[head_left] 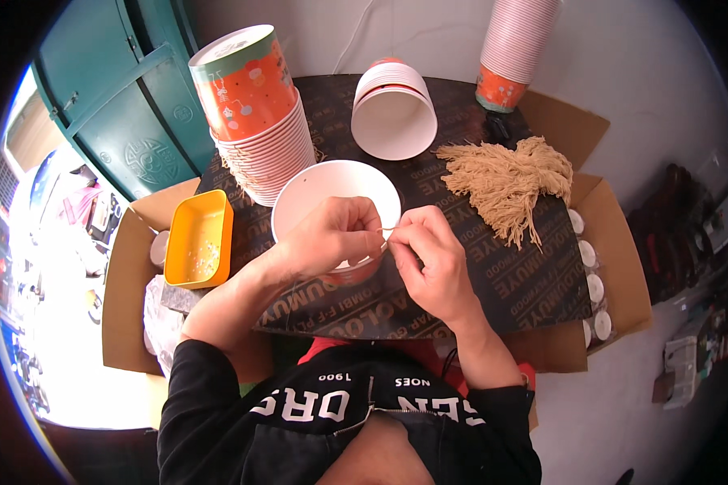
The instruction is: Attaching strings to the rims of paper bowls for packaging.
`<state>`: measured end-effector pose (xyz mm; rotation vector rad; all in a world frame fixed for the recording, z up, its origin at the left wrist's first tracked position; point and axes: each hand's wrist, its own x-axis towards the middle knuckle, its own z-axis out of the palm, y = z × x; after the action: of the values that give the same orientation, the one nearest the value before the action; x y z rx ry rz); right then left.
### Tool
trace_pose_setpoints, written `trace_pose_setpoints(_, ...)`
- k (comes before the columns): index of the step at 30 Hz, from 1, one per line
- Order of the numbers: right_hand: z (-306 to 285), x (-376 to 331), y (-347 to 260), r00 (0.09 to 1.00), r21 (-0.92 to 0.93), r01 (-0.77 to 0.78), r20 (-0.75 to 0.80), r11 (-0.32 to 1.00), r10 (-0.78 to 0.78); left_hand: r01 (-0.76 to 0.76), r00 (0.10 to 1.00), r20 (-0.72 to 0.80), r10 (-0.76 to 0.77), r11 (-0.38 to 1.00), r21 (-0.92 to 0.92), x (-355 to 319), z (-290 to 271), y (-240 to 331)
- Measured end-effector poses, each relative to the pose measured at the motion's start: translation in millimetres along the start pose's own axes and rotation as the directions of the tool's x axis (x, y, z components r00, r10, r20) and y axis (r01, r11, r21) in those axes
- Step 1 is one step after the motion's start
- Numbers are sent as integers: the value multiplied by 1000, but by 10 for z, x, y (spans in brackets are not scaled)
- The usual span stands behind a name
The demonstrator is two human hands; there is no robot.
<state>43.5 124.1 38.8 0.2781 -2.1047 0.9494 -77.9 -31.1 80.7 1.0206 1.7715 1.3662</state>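
**Here: fingers pinch a string at the bowl rim**

Left hand (pixel 328 238) and right hand (pixel 429 259) fingertips meet, pinched narrow on a thin beige string (pixel 387 231), lying left-right between them (barely visible). Beneath sits the white paper bowl with orange outside (pixel 315 182); a tan string bundle (pixel 505 178) lies right, nearer the right hand.

Looks like a makeshift home workshop for piecework: dark plywood board (pixel 510 275) laid over open cardboard boxes (pixel 129 275), tall stacks of paper cups (pixel 259 129), a bundle of tan string (pixel 505 182), a yellow tray (pixel 198 238), bare concrete floor (pixel 663 105).
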Motion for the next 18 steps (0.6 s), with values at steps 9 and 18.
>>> trace_pose_setpoints(9,16,5,40,996,-1,84,-12,996,-84,-56,997,-43,60,994,90,9,10,-45)
trace_pose_setpoints(18,100,5,183,1000,47,0,24,999,-1,-301,916,-124,380,860,412,-31,136,-119)
